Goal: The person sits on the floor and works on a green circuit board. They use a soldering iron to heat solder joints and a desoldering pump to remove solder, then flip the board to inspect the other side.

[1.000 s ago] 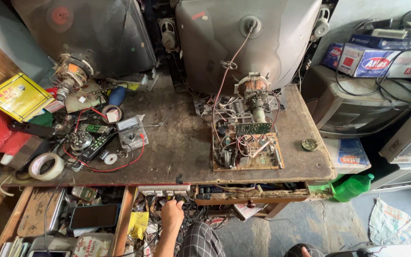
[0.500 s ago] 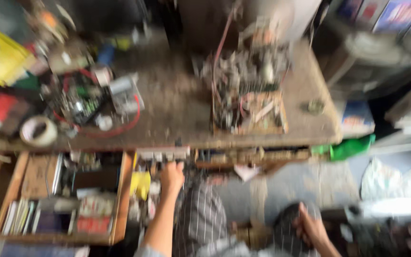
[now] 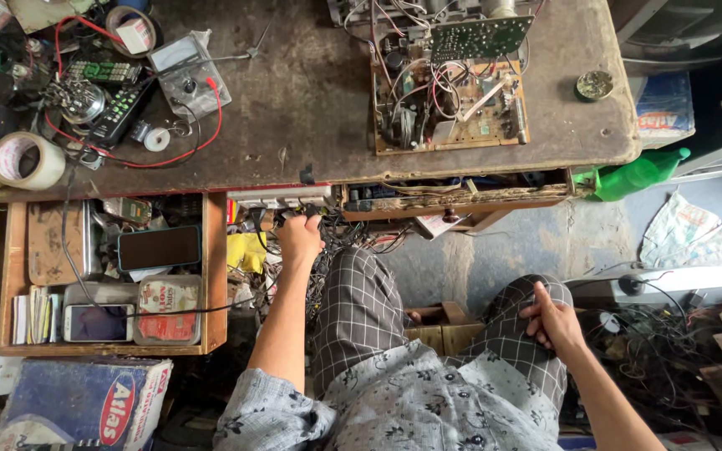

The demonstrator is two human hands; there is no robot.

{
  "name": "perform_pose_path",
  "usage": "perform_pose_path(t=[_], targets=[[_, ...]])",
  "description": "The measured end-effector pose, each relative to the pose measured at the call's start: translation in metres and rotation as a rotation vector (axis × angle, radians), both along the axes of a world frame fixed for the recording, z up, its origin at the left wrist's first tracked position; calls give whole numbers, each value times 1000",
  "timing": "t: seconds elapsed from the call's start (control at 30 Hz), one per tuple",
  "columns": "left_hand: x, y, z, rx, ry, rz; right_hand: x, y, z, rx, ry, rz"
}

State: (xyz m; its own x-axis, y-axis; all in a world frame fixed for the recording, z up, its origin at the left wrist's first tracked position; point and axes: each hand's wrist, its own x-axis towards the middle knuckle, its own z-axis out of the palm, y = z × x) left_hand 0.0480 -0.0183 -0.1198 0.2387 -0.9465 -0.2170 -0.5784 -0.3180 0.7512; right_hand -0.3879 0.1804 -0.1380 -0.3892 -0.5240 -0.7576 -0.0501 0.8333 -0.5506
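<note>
One worn, scuffed wooden workbench

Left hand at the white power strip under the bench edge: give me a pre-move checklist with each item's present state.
1. Left hand reaches the white power strip: ok, it sits right below it.
2. Grip on a plug or cable: cannot tell, the fingers are curled among dark cables.
3. Right hand clear of the bench: ok, resting on the right knee.
4. Circuit board chassis fully on the bench: ok.
5. Open drawer clear of the left arm: ok, it lies beside it.
6. Strip switched off: cannot tell.
</note>
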Motion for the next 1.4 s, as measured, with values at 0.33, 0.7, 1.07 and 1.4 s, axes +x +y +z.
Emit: perform_pose_path(t=[0.33,0.7,1.07,1.4], targets=[[2,-2,-3,17,-1,-6,-3,0,-4,13,-13,-9],[-2,7,11,59,-33,-28,-5,3,-8,12,0,-5],[19,71,-42,253,-470,-201,-13,1,-25,21,-27,-9],[-35,-147,124,-634,-218,-342,-28,-1,-43,74,-80,-26]])
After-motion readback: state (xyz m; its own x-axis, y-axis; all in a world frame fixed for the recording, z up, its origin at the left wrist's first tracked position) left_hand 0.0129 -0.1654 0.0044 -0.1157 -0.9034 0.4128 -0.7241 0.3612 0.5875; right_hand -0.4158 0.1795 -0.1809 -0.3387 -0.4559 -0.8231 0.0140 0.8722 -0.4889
